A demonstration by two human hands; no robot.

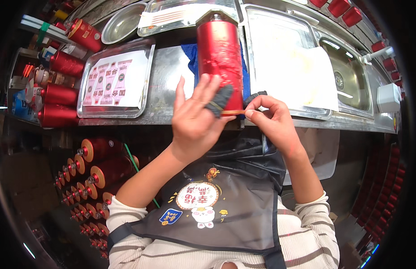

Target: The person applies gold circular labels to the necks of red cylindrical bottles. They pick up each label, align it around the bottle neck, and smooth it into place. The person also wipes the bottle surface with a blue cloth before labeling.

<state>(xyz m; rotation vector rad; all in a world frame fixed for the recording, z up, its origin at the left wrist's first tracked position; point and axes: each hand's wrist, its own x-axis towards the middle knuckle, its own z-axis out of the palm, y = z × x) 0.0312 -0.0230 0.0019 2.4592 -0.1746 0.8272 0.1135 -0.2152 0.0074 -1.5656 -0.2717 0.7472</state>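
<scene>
A shiny red bottle (219, 49) with raised relief lies on a blue cloth (190, 54), with a clear, many-sided end pointing away from me. My left hand (194, 116) rests against its near left side, fingers spread; a dark grey cover is on one digit. At the bottle's near end runs a thin gold band (232, 112). There my right hand (273, 121) is closed in a pinch, thumb and forefinger together, with another dark grey cover on a finger. Whether the pinch holds the band's end or something finer, I cannot tell.
A left tray (147, 85) holds a sheet of pink-and-white labels. Behind are a round metal bowl (122, 24) and another tray (172, 29). A large tray with white paper (302, 85) and a sink (347, 76) are at right. Red bottles (60, 94) line the left.
</scene>
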